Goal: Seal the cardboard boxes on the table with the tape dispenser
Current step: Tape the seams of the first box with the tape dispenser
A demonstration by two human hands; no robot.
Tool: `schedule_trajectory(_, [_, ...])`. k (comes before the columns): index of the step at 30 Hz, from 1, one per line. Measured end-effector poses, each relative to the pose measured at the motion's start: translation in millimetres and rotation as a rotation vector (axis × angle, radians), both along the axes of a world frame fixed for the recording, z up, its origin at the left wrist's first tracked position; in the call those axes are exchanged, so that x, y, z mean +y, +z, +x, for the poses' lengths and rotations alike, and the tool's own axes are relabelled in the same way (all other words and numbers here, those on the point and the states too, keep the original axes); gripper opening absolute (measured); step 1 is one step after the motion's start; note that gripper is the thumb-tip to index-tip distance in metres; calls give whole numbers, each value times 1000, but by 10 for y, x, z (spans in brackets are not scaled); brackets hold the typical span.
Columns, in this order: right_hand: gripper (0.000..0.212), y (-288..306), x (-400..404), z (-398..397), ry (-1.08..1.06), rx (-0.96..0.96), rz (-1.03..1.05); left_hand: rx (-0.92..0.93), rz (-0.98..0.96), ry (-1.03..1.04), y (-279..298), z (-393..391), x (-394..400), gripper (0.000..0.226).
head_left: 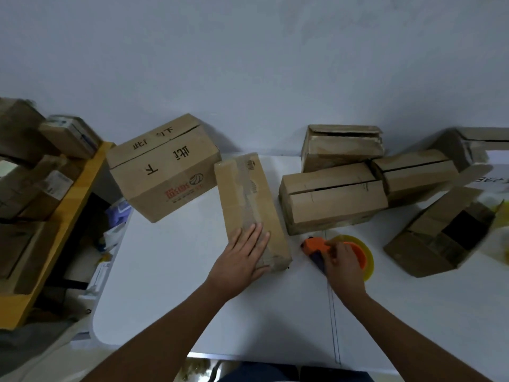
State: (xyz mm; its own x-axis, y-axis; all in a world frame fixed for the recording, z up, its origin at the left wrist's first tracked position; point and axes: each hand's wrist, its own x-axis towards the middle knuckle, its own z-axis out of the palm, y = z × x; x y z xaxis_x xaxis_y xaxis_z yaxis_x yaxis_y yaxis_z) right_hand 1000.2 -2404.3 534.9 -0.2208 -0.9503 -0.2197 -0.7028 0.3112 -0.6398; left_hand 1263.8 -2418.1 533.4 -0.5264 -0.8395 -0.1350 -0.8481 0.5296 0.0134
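Your left hand (242, 257) lies flat, fingers straight, on the near end of the long taped box (249, 205) at the middle of the white bench (170, 285); your right hand (344, 264) has its grip curled round the orange tape dispenser (321, 245), just right of that box; unsealed boxes (333, 198) crowd the far right.

Boxes and tape dispenser laid out on the white bench (192, 312)

The long taped box (249, 205) lies flat mid-bench, a strip of clear tape running down its top. Just right of its near end sits the tape dispenser (327, 250), orange with a dark handle and a yellowish roll. Left of the taped box stands a large printed box (162, 169), its top flaps closed. Right of it lie two slit-top boxes (333, 197) (416, 175), a crumpled one (341, 146) behind, and an open box (440, 235) tipped on its side farther right.
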Motion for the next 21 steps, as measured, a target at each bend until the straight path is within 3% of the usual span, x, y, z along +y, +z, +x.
schedule_trajectory(3, [38, -133, 2, -240, 43, 186, 151, 18, 20, -42, -7, 37, -55, 76])
schedule_trajectory(6, [39, -172, 30, -284, 127, 164, 417, 22, 34, -57, 12, 62, -88, 76])
schedule_trajectory(8, [44, -166, 39, -272, 95, 180, 460, 9, 43, -58, 22, 55, -92, 77])
schedule_trajectory(10, [45, -184, 22, -297, 199, 309, 456, 5, 43, -51, 23, 54, -95, 77])
schedule_trajectory(12, [38, -133, 12, -329, 254, 346, 365, 8, 34, -45, 20, 59, -95, 77])
schedule_trajectory(15, [23, 7, 21, -405, 283, 215, 177, 52, 44, -27, 18, 54, -86, 78])
schedule_trajectory(17, [26, 144, 38, -440, 246, 58, 84, 78, 54, -1, 30, 43, -77, 80])
schedule_trajectory(19, [29, 277, 82, -451, 203, -52, 89, 133, 99, 19, 79, 28, -75, 82])
schedule_trajectory(21, [29, 356, 139, -450, 182, -121, 147, 315, 207, 87, 193, -41, -73, 78])
